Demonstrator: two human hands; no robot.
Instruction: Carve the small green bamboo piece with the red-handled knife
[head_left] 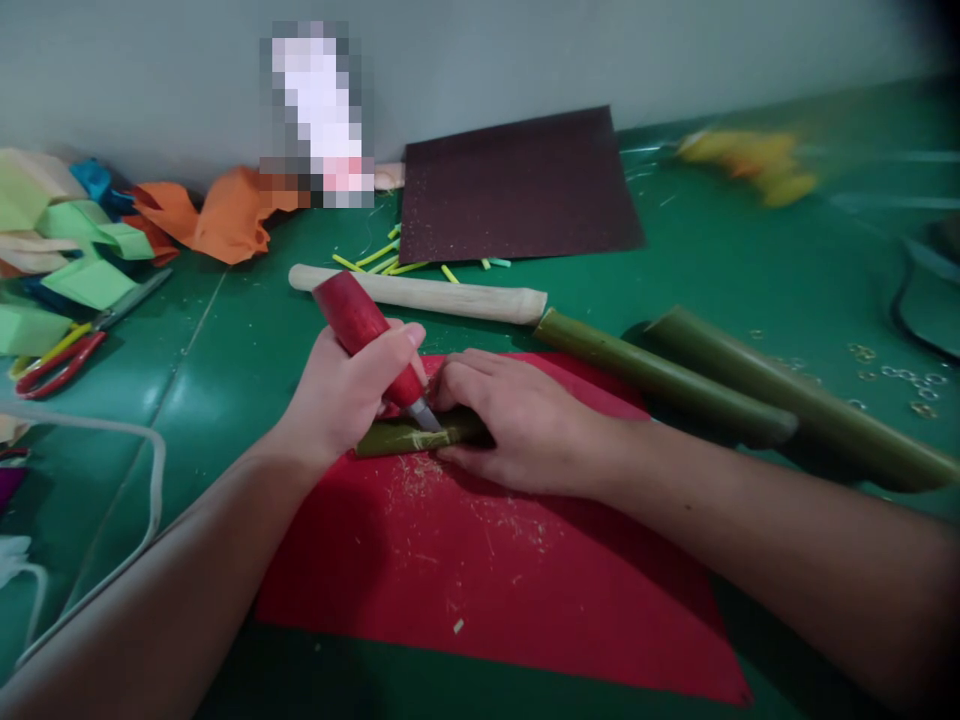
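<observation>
My left hand point(337, 385) is closed around the red handle of a carving knife point(367, 325). Its metal blade points down and right, and the tip meets a short green bamboo piece point(386, 438). Pale scraped marks show on the bamboo where the tip touches. My right hand point(517, 420) grips the bamboo's right end, which is hidden under the fingers and palm. Beneath both hands lies a red sheet point(465, 560) strewn with fine shavings.
Behind the hands lie a pale peeled stick point(450, 297), a green bamboo length point(667, 375) and a thicker one point(795, 400). A dark brown sheet point(517, 190) rests farther back. Scissors point(67, 360), orange paper point(232, 215) and a white cord point(157, 470) are on the left.
</observation>
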